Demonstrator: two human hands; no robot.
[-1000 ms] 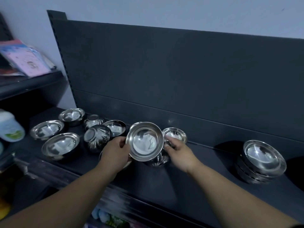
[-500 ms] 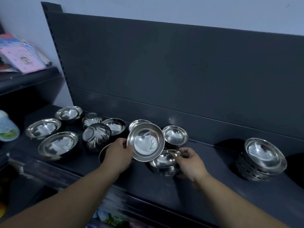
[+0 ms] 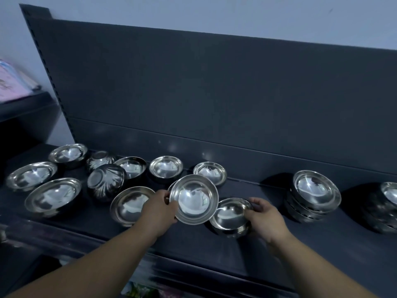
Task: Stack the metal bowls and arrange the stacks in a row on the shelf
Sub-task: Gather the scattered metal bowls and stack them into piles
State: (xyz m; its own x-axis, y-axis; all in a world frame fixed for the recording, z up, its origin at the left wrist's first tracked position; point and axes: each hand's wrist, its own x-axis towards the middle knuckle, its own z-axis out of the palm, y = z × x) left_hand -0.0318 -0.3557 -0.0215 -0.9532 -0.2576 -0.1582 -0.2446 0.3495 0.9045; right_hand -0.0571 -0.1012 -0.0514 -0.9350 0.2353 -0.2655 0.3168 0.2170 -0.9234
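Observation:
My left hand (image 3: 158, 211) holds a shiny metal bowl (image 3: 194, 198) tilted toward me, above the dark shelf (image 3: 214, 252). My right hand (image 3: 264, 218) grips the right side of a short stack of bowls (image 3: 231, 216) standing on the shelf just right of the held bowl. Several loose bowls lie to the left, among them a wide bowl (image 3: 129, 204) by my left wrist and an overturned bowl (image 3: 106, 181). A taller stack (image 3: 313, 193) stands at the right, and another stack (image 3: 384, 206) at the frame's right edge.
A dark back panel (image 3: 214, 93) rises behind the shelf. At the far left a higher shelf (image 3: 23, 106) carries pink packets (image 3: 9, 82). Coloured goods (image 3: 139, 290) show on a lower level beneath the shelf's front edge.
My right hand drew the small stack toward me and to the right, away from the back row. The left hand's bowl stayed tilted over it. The view shifted right, revealing a far-right stack.

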